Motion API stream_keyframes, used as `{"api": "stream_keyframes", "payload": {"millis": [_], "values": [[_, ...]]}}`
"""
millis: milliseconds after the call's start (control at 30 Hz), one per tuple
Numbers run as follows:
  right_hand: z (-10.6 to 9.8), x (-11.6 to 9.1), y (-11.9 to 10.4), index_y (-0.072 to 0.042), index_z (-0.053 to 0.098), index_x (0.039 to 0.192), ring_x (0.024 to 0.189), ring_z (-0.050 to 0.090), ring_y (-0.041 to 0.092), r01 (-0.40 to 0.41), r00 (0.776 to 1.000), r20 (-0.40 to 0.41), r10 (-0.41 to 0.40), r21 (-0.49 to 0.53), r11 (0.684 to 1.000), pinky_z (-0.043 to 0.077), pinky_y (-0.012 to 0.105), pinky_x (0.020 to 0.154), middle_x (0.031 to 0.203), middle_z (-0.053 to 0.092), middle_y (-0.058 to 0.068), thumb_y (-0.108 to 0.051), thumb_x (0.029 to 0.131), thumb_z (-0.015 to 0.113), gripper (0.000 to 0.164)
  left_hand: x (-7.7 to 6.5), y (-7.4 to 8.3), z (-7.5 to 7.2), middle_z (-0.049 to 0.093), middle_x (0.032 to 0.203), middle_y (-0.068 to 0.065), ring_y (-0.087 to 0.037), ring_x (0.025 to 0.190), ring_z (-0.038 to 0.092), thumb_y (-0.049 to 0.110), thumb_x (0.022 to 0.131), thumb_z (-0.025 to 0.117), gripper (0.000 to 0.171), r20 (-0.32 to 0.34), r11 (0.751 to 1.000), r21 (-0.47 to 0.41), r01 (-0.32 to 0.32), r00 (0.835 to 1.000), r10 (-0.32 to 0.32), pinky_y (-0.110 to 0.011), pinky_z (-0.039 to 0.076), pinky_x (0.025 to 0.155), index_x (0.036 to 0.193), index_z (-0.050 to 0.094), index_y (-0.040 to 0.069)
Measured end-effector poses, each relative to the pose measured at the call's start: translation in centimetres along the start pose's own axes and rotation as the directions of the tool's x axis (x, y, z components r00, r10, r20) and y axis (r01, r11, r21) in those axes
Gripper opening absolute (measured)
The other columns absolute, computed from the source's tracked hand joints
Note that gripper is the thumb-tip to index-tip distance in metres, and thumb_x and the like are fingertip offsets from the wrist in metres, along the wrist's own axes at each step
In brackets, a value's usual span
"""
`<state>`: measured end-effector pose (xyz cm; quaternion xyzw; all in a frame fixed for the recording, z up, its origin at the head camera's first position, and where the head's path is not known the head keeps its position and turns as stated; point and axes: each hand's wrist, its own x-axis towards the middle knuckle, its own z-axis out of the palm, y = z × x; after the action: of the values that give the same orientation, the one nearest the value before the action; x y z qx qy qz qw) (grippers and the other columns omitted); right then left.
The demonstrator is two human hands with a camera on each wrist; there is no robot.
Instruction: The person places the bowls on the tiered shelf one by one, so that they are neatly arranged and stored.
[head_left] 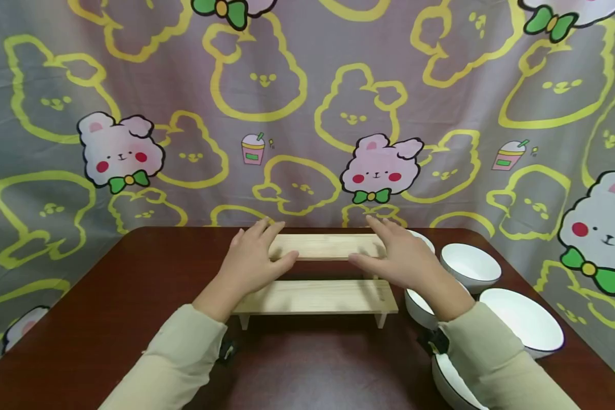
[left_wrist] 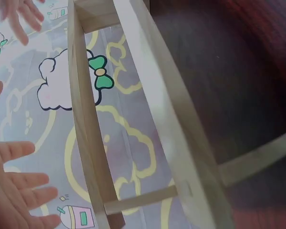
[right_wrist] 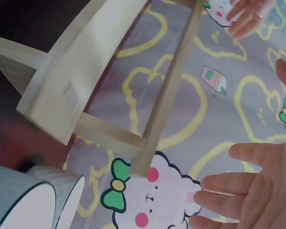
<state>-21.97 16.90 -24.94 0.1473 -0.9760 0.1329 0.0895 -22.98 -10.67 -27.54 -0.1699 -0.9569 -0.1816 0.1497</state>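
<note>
A two-tier wooden rack stands on the dark table, its lower shelf (head_left: pixel 315 296) nearer me and its upper shelf (head_left: pixel 325 246) farther back. Above its left side my left hand (head_left: pixel 253 256) is spread, holding nothing. My right hand (head_left: pixel 402 256) is likewise spread over the right side. In the left wrist view, the outstretched fingers (left_wrist: pixel 31 193) stand apart from the wooden frame (left_wrist: pixel 157 95). The right wrist view has my right fingers (right_wrist: pixel 233 183) well away from the wooden rack (right_wrist: pixel 74 86) too.
Several white bowls with dark rims stand at the right, among them a far bowl (head_left: pixel 470 266), a bowl (head_left: pixel 525 322) nearer the edge and one (head_left: pixel 453 381) under my right sleeve. A patterned cloth (head_left: pixel 297 131) hangs behind the brown table (head_left: pixel 107 307).
</note>
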Motion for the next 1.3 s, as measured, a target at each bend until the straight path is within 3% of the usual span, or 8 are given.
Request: {"api": "stream_keyframes", "payload": {"millis": [200,400,667,833,933,1100,1200,1300], "values": [[-0.9,-1.8,0.7,-0.013,0.034,0.143,0.123,0.045,0.036,-0.007,0.999,-0.032,0.01,0.071,0.997,0.039,0.054,0.091,0.136,0.047,0.016,-0.067,0.078,0.052,0.087,-0.9,-1.0,-0.3,0.044,0.138,-0.01,-0.029,0.127,0.039,0.048,0.085,0.054,0.061,-0.081,0.991,-0.123,-0.046,0.996,0.036,-0.052,0.03,0.101,0.133,0.047,0.012],[-1.8,-3.5,1.1,-0.014,0.036,0.142,0.117,0.05,0.036,-0.021,0.999,-0.031,0.025,0.119,0.993,0.042,0.053,0.086,0.133,0.05,0.018,-0.063,0.08,0.054,0.08,-1.9,-2.1,-0.5,0.05,0.13,-0.009,-0.028,0.121,0.046,0.038,0.086,0.058,0.048,-0.15,0.964,-0.258,-0.068,0.988,0.029,-0.048,0.039,0.094,0.125,0.053,0.01],[-2.5,-5.6,2.2,-0.012,0.04,0.138,0.111,0.054,0.039,-0.007,1.0,-0.018,0.01,0.177,0.984,0.043,0.053,0.084,0.122,0.057,0.024,-0.051,0.084,0.058,0.07,-2.9,-3.6,-0.4,0.058,0.116,-0.012,-0.032,0.11,0.053,0.016,0.087,0.061,0.03,-0.215,0.88,-0.46,-0.121,0.976,0.022,-0.048,0.046,0.086,0.113,0.06,0.003],[-2.5,-6.5,3.3,-0.013,0.041,0.138,0.11,0.054,0.043,0.016,1.0,-0.025,-0.011,0.207,0.978,0.042,0.055,0.083,0.121,0.058,0.021,-0.045,0.085,0.059,0.064,-3.7,-3.9,-0.5,0.059,0.115,-0.013,-0.03,0.104,0.057,0.012,0.087,0.06,0.027,-0.228,0.842,-0.528,-0.11,0.973,-0.016,-0.043,0.049,0.081,0.111,0.06,0.001],[-2.3,-7.1,4.0,-0.015,0.044,0.136,0.105,0.056,0.042,0.052,0.998,-0.044,-0.043,0.232,0.971,0.043,0.053,0.082,0.118,0.061,0.019,-0.039,0.086,0.061,0.058,-4.1,-4.0,-0.5,0.061,0.109,-0.015,-0.022,0.097,0.059,0.01,0.088,0.058,0.025,-0.228,0.825,-0.556,-0.101,0.973,-0.035,-0.032,0.049,0.077,0.11,0.06,-0.001],[-2.0,-8.2,5.1,-0.018,0.046,0.134,0.103,0.059,0.034,0.119,0.992,-0.079,-0.102,0.256,0.959,0.045,0.047,0.082,0.119,0.061,0.012,-0.031,0.084,0.064,0.054,-4.5,-4.2,-0.4,0.063,0.104,-0.019,-0.001,0.089,0.055,0.007,0.09,0.056,0.022,-0.17,0.754,-0.655,-0.038,0.98,-0.099,-0.017,0.043,0.077,0.108,0.061,-0.004],[-1.9,-9.0,5.8,-0.021,0.047,0.133,0.104,0.058,0.033,0.127,0.991,-0.069,-0.112,0.275,0.953,0.045,0.045,0.08,0.122,0.06,0.009,-0.027,0.084,0.065,0.053,-4.8,-4.3,-0.4,0.063,0.108,-0.019,-0.003,0.092,0.054,0.009,0.091,0.055,0.021,-0.124,0.727,-0.686,0.03,0.98,-0.157,-0.016,0.042,0.079,0.108,0.062,-0.003],[-1.5,-9.8,6.7,-0.024,0.047,0.133,0.107,0.057,0.022,0.156,0.987,-0.077,-0.14,0.281,0.947,0.046,0.036,0.081,0.125,0.058,0.001,-0.023,0.084,0.066,0.053,-5.0,-4.4,-0.4,0.062,0.108,-0.018,-0.007,0.093,0.055,0.01,0.092,0.053,0.023,-0.07,0.684,-0.723,0.098,0.974,-0.214,-0.018,0.044,0.08,0.108,0.062,-0.004]]}}
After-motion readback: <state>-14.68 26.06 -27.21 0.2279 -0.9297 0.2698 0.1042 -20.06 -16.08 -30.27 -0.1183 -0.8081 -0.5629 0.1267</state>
